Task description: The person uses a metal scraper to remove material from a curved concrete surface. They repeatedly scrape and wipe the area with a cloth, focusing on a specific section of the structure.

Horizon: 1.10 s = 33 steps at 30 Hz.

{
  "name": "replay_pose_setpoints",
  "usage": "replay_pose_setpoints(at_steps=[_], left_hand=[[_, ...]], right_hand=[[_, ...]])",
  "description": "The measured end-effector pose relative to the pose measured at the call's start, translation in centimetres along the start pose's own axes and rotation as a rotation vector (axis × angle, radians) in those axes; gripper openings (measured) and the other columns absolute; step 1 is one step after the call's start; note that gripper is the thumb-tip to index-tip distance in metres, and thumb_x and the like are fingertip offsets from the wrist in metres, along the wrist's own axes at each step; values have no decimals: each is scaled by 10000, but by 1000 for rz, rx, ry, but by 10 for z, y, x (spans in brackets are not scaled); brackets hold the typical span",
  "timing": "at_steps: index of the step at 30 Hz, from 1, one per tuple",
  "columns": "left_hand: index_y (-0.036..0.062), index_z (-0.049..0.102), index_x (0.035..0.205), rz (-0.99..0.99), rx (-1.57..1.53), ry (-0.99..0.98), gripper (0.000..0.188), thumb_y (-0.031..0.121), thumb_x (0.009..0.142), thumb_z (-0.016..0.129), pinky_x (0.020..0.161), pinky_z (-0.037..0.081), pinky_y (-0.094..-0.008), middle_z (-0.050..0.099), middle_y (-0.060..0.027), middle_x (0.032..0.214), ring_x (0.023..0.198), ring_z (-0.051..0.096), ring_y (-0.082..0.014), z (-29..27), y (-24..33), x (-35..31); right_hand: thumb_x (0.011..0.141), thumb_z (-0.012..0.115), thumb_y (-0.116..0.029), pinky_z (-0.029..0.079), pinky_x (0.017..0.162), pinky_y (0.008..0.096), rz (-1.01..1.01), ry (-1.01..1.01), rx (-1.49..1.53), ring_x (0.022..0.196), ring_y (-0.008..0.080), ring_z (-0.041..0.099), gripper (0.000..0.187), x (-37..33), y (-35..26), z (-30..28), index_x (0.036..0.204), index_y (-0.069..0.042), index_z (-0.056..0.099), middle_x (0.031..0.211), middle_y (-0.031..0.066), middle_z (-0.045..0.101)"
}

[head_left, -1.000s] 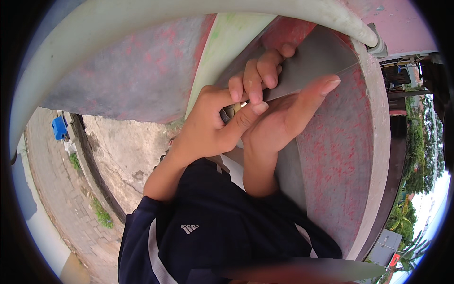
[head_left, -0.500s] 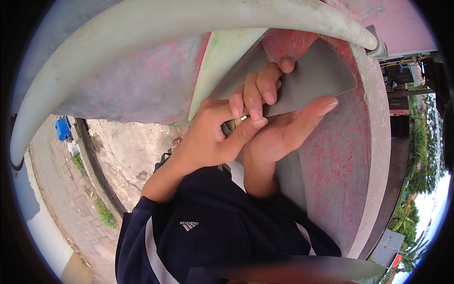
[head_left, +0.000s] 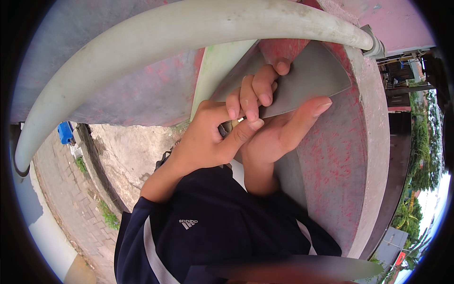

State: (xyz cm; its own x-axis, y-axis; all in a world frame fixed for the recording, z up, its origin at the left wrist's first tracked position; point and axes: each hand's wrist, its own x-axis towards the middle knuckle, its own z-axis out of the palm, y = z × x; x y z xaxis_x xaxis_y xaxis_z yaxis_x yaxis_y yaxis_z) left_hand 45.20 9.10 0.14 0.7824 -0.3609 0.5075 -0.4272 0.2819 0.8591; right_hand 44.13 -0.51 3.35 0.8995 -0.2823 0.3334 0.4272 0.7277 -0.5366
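My left hand (head_left: 203, 135) is closed, its thumb pressed on a small beige and dark thing with a shiny end (head_left: 235, 123). Its exact kind cannot be made out, as fingers cover most of it. Close against that thing, palm up, lies my right hand (head_left: 269, 135). Its fingers curl loosely toward the left thumb with the nails showing, and its own thumb stretches away to the right. Behind the fingers shows a flat grey area (head_left: 314, 71) with a sharp edge. Whether it is a loose sheet or part of the painted surface, I cannot tell.
A thick pale rail (head_left: 156, 33) arches over the far side. The red and grey painted surface (head_left: 336, 151) ends at a raised edge (head_left: 376, 142) on the right. My dark shorts (head_left: 213, 222) fill the near side. Paving (head_left: 66, 189) and a blue object (head_left: 65, 132) lie left.
The view has shifted slightly, so the rail sits lower. Both hands keep nearly the same pose, and the left grip looks unchanged.
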Motion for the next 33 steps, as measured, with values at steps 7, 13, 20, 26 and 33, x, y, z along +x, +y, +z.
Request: replay_pose_setpoints(at_steps=[7, 13, 20, 26, 33], left_hand=[[-39, 676, 1022, -121, 87, -14, 203, 127, 908, 702, 696, 513, -319, 687, -198, 838, 726, 674, -301, 4, 5, -3], [24, 589, 1349, -76, 180, 78, 422, 128, 942, 627, 748, 524, -338, 690, -204, 1112, 784, 670, -346, 22, -17, -19], [10, 590, 1334, 55, 309, 83, 411, 93, 932, 620, 671, 511, -357, 688, -226, 1039, 731, 639, -381, 21, -13, -9], [-1, 515, 1408, -533, 377, -192, 468, 111, 961, 595, 663, 487, -325, 653, -209, 812, 631, 566, -188, -12, -57, -69], [12, 400, 1493, -714, 78, -341, 581, 166, 969, 596, 913, 462, -338, 683, -136, 1091, 1008, 639, -215, -74, -92, -168]], right_hand=[[958, 292, -751, 452, 570, 312, -27, -58, -130, 585, 123, 429, 796, 4, -7, -5, 1183, -3, 441, 777, 37, 436], [985, 197, -719, 488, 612, 367, 50, 128, -372, 632, 177, 480, 820, -8, 7, -11, 1188, 30, 464, 801, 74, 482], [974, 242, -734, 496, 652, 369, -5, 71, -360, 663, 170, 494, 842, -3, -6, -8, 1192, 58, 430, 791, 57, 454], [1000, 263, -693, 511, 709, 375, 434, 690, -181, 682, 178, 481, 792, -49, 58, -63, 1198, 47, 461, 785, 52, 451], [1046, 269, -597, 488, 940, 402, 601, 229, -599, 1100, 222, 583, 697, -185, 95, -126, 1388, -11, 432, 1215, 133, 579]])
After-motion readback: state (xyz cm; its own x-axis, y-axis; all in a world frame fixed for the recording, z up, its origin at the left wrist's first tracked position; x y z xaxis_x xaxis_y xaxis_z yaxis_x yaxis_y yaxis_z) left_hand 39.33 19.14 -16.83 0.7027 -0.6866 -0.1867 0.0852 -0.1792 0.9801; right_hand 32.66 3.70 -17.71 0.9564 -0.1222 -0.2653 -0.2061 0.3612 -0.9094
